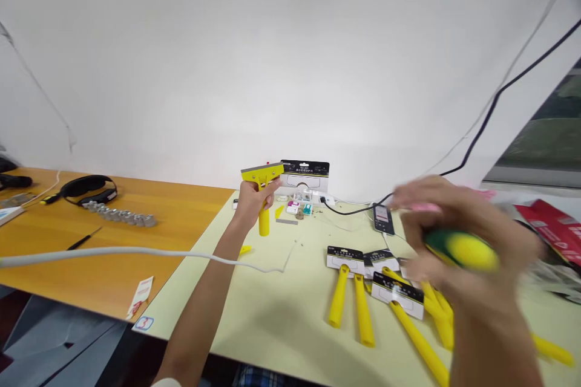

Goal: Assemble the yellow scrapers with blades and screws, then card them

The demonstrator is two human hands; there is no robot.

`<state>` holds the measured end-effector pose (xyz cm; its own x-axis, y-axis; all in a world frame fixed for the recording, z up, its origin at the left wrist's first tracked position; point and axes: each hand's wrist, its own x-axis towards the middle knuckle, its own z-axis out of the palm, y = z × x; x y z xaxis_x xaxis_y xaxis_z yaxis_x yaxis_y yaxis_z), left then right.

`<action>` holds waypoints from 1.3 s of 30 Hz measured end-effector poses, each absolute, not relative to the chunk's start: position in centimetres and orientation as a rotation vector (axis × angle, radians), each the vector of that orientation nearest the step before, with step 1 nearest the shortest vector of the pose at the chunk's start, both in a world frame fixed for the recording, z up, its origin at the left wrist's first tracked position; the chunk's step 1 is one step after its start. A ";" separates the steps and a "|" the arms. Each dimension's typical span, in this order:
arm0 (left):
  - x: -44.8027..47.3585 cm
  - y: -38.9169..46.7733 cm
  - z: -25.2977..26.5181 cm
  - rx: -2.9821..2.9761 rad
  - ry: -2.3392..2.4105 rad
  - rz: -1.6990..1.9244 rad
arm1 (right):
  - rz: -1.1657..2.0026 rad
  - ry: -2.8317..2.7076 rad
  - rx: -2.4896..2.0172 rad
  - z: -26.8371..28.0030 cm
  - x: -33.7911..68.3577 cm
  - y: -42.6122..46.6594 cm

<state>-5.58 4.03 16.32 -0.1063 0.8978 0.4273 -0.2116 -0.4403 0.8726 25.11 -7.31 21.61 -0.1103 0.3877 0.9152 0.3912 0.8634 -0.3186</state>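
My left hand (252,198) is closed around a yellow scraper (264,222), held upright above the table. Its wide head has small screws and a grey strip along the top edge. On the right, my right hand (492,224) is smeared by motion, fingers curled around a tool with a green-and-yellow handle (472,251); its tip is not clear. Below that hand lie several yellow scrapers (338,299) with black-and-white header cards (397,295). A loose grey blade (287,222) and a small yellow piece (278,211) rest beyond my left hand.
A large header card (305,175) leans against the wall. Small coloured items (307,209) and a phone (384,217) lie on the pale table (254,320). A white cable (136,251) crosses my left forearm. Headphones (93,188) and a thin black screwdriver (84,239) lie on the orange table.
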 end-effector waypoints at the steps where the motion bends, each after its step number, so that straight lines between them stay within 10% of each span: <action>1: -5.1 3.6 16.9 1.322 0.803 1.678 | -0.011 -1.733 -0.663 21.8 25.0 -6.2; 39: -5.0 4.8 18.4 0.992 0.247 2.039 | 0.286 -2.043 -0.712 16.2 24.1 2.9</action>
<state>-5.03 4.83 18.40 -0.3395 0.7558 0.5599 -0.6001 -0.6324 0.4898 24.11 2.92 16.21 -0.4065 0.5883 0.6991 0.3736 0.8053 -0.4604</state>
